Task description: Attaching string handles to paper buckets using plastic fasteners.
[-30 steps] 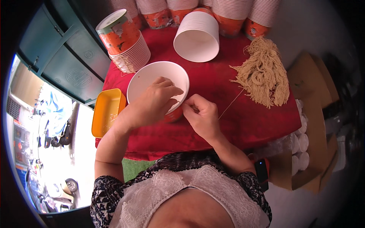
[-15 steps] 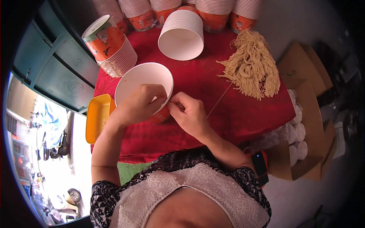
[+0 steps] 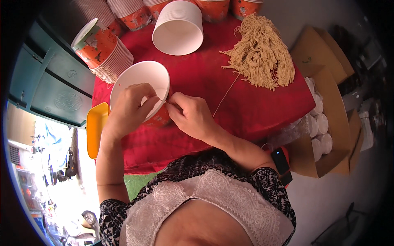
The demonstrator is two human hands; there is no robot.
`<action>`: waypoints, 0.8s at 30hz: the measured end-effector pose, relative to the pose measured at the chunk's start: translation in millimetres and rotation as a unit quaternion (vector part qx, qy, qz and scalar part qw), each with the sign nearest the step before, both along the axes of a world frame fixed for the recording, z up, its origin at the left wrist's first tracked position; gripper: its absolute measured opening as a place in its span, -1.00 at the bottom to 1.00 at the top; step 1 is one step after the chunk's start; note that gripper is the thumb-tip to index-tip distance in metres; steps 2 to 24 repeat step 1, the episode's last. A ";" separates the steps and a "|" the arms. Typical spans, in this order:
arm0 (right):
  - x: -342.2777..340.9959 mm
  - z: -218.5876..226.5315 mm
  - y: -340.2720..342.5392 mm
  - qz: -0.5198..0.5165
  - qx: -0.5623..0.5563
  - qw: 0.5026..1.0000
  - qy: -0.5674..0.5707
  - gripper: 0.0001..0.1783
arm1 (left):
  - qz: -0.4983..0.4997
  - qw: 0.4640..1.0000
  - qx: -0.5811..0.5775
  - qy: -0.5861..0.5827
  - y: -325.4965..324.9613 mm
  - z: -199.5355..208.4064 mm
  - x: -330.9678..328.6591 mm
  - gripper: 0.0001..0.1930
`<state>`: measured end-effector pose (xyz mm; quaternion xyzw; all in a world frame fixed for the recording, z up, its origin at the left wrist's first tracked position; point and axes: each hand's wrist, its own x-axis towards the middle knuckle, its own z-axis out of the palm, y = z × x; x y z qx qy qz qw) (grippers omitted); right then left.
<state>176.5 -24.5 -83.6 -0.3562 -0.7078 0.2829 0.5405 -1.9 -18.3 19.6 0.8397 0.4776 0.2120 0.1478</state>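
Observation:
A paper bucket [image 3: 141, 74], white inside and orange outside, stands tilted in front of me with its mouth toward me. My left hand [image 3: 133, 106] reaches over its mouth, thumb and forefinger pinched together at the inner right rim. Just outside that rim, my right hand [image 3: 191, 115] is closed in a pinch. A thin strand of string seems to join both sets of fingertips; its end is too small to make out. From a bundle of beige strings [image 3: 262, 55], one string [image 3: 226, 95] runs down behind my right wrist.
The table wears a red cloth [image 3: 246, 115]. More buckets are stacked at the back, including a white nested stack [image 3: 178, 30] and an orange stack [image 3: 102, 51]. A yellow tray [image 3: 95, 131] sits at the left edge. On the right, a cardboard box [image 3: 328, 151] holds white rolls.
The whole view has shifted, so the table things appear further left and higher. Both hands stay at the bucket's rim; the right fingertips now sit slightly apart from the left ones.

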 end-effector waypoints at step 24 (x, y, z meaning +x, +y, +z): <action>0.7 0.7 0.7 0.000 0.008 1.000 -0.010 -0.92 | 0.005 1.000 0.003 -0.002 1.7 -1.6 -0.4 -0.88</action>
